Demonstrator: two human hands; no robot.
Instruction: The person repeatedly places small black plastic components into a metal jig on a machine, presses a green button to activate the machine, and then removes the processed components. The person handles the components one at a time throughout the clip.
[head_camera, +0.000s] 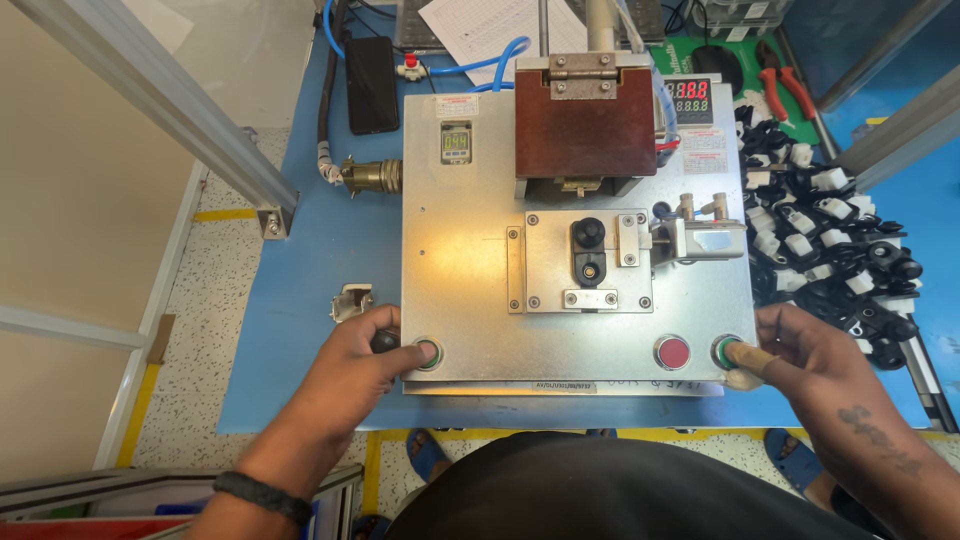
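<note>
Item: metal press machine (470, 290), set on a blue table (330, 260).

Left hand (350, 365): fingers curled, thumb laid on the left green button (428, 353) at the front left corner of the plate; a small dark object is partly seen under the fingers, not identified. A black wristband (262, 495) is worn on this arm.

Right hand (800, 345): fingers bent, the thumb, wrapped in pale tape, pressed onto the right green button (726, 350) at the front right corner. Whether anything is held in this hand cannot be told.

Red button (672, 352): located just left of the right green button, untouched.

Black part (589, 250): seated in the fixture at the middle of the plate, below the brown block (584, 122).

Pile of black and white parts (830, 230): lying on the table to the right of the machine.

Black phone (371, 85): lying at the rear left.
</note>
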